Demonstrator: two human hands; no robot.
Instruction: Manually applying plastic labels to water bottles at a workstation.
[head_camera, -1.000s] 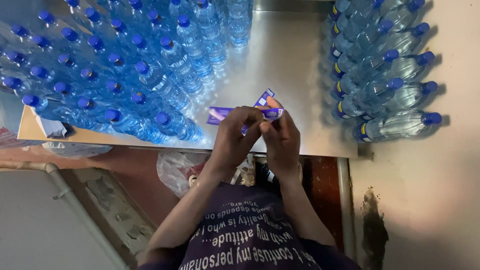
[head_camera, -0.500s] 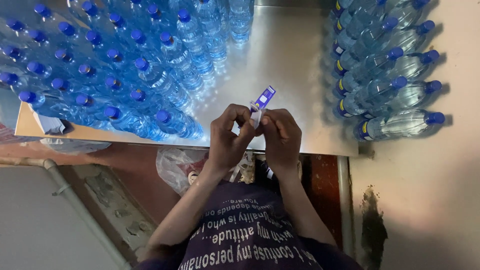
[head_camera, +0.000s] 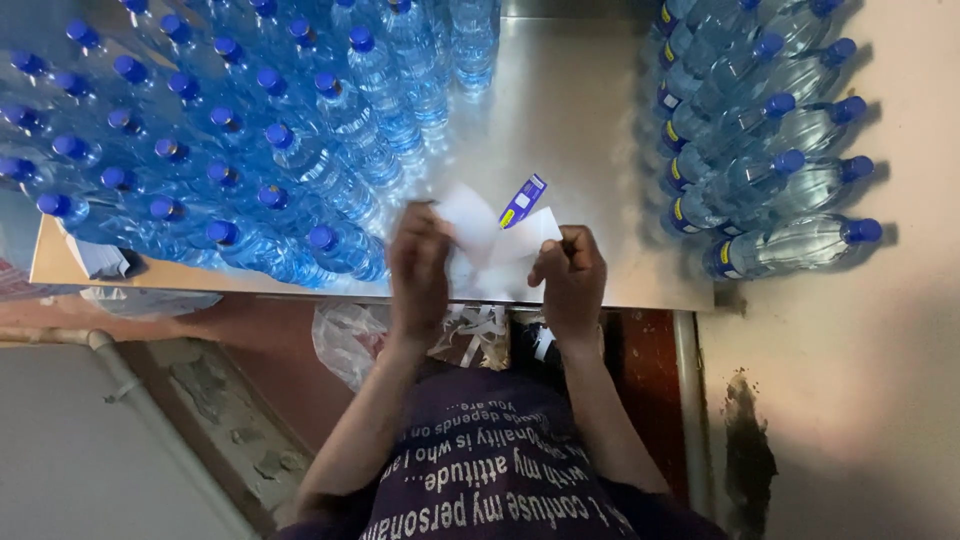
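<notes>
My left hand (head_camera: 418, 268) and my right hand (head_camera: 571, 280) are apart over the near edge of a shiny metal table (head_camera: 560, 110). Between them stretches a thin label strip (head_camera: 487, 232), its white back facing up and blurred. Each hand pinches one end of it. A short blue and white end of the label (head_camera: 524, 200) sticks up just above my right hand. Upright clear water bottles with blue caps (head_camera: 300, 170) stand close to the left of my left hand.
Several blue-capped bottles (head_camera: 770, 170) lie stacked on their sides on the right. A stack of labels (head_camera: 98, 258) lies at the table's left corner. A crumpled plastic bag (head_camera: 350, 335) sits below the table edge. A pale wall (head_camera: 900, 350) is on the right.
My hands were together, pinching the folded label. They have pulled apart, the left hand going left, and the strip now spreads out white side up between them.
</notes>
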